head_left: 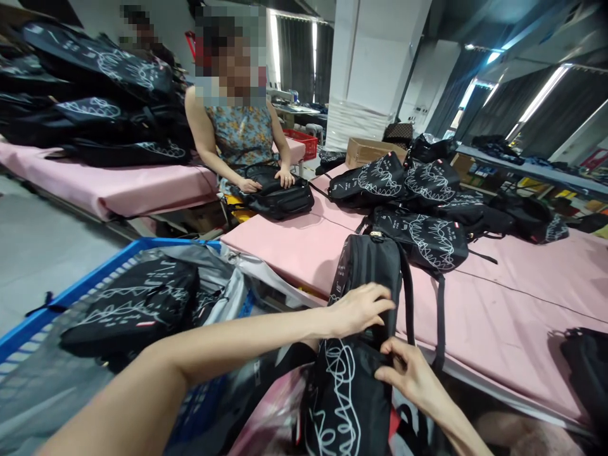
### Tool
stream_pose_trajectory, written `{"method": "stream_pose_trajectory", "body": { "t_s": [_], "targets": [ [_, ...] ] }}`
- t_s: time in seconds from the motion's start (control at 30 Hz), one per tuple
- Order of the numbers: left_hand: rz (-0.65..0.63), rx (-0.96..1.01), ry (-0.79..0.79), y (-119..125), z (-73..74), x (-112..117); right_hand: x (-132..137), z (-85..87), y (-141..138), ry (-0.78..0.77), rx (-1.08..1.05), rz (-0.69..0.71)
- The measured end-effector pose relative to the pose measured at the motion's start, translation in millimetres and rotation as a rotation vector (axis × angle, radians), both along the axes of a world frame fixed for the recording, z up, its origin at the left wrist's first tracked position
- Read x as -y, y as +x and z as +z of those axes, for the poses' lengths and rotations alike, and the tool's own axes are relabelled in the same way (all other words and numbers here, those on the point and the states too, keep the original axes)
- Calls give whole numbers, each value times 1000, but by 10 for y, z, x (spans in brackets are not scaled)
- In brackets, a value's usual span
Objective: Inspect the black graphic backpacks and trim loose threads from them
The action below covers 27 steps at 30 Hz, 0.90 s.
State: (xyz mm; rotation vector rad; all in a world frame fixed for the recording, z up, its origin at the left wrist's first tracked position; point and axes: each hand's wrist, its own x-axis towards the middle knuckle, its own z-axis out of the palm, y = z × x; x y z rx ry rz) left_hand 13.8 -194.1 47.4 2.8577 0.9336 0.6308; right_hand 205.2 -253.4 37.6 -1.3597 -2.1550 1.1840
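A black backpack (351, 399) with white scribble print lies at the table's near edge, its lower part hanging toward me. My left hand (363, 309) rests across the bag's side, palm down, fingers stretched out and slightly apart. Lower and to the right, my right hand (411, 370) has thumb and fingers pinched at the edge of the bag's fabric. What exactly sits between those fingertips is hard to see. Black straps (441, 316) trail from the bags onto the pink cloth just right of my hands.
Several printed black backpacks (422, 237) lie on the pink-covered table (513, 323). At left, a blue crate (142, 244) holds more bags. Across the table a person (242, 136) handles a black bag (280, 196). Stacked backpacks (95, 95) cover another table; a cardboard box (373, 152) stands behind.
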Motion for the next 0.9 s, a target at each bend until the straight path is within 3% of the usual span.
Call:
{"method": "stream_pose_trajectory", "body": {
  "t_s": [0.13, 0.33, 0.47, 0.57, 0.67, 0.8, 0.9],
  "targets": [
    [-157, -103, 22, -250, 2, 218, 34, 23, 6, 85, 72, 14],
    [-40, -70, -58, -342, -100, 459, 110, 68, -26, 238, 170, 41],
    [92, 69, 48, -270, -376, 652, 262, -141, -49, 511, 248, 57],
    [73, 191, 165, -232, -581, 779, 401, -352, -58, 759, 310, 51],
    [52, 245, 209, -206, -704, 817, 469, -481, -34, 902, 293, 55],
    [39, 251, 178, -187, -712, 794, 456, -515, 2, 950, 262, 45],
    [95, 179, 109, -164, -587, 775, 438, -473, -1, 872, 224, -17]
  ]
}}
